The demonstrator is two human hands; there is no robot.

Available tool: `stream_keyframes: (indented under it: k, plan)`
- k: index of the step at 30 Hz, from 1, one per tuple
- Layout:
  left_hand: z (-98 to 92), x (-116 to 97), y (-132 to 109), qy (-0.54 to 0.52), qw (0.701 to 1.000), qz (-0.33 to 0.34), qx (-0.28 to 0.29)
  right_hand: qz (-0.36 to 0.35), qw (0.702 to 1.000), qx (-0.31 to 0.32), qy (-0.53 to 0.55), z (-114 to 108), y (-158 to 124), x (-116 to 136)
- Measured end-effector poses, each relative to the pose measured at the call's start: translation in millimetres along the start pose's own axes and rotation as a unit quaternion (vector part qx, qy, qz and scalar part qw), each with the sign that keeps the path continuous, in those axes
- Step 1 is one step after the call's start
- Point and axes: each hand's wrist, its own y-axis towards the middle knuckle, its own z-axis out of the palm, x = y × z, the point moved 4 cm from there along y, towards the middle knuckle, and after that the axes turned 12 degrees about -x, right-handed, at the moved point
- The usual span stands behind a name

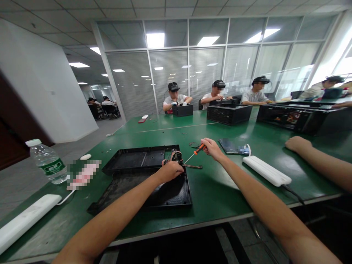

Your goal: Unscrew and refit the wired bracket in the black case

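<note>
In my right hand (213, 149) is a screwdriver (200, 148) with an orange and black handle, its thin shaft slanting down to the left. The shaft's tip reaches a small part with bundled wires (176, 157) at the right end of an opened black plastic case (129, 189). My left hand (171, 171) is closed over the case's right side, just below those wires; what its fingers hold is hidden. A loose cable (194, 167) with a dark connector sticks out past the case onto the table.
Left on the green table (162, 137) are a water bottle (51, 163) and a white power strip (30, 220). Another power strip (265, 170) lies right, near a neighbour's fist (299, 145). Opposite, several people work at black computer cases (229, 113).
</note>
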Motion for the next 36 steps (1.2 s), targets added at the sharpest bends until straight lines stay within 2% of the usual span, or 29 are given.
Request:
stream_keyframes:
  k: [2,5,10,15,21,26,29,32,34,36]
  plan:
    - [0.7,1,0,0.007,1.000,-0.012,-0.004,-0.018,0.999,-0.018,-0.023,-1,-1,3]
    - [0.6,1,0,-0.003,1.000,-0.030,-0.008,-0.086,0.991,-0.034,-0.094,0,-5,9]
    - [-1.3,2,1,-0.053,0.994,-0.095,-0.022,-0.189,0.966,-0.028,-0.176,8,-15,21]
    - [-1.9,0,0,-0.059,0.991,-0.118,-0.029,-0.218,0.958,-0.026,-0.187,12,-21,29]
    - [0.0,0,1,-0.050,0.993,-0.105,-0.020,-0.264,0.933,0.010,-0.244,16,-24,32]
    - [1.6,1,0,-0.036,0.995,-0.087,-0.025,-0.314,0.886,0.042,-0.339,22,-32,48]
    - [0.2,-1,0,-0.021,0.996,-0.081,-0.026,-0.349,0.827,0.080,-0.434,36,-45,72]
    - [-1.5,-3,0,-0.004,0.997,-0.081,-0.018,-0.349,0.769,0.110,-0.525,51,-57,97]
    - [-2.4,-4,1,0.005,0.996,-0.085,-0.017,-0.339,0.754,0.137,-0.546,60,-61,108]
    - [-3.1,-4,1,0.009,0.996,-0.092,-0.021,-0.334,0.756,0.178,-0.534,68,-64,114]
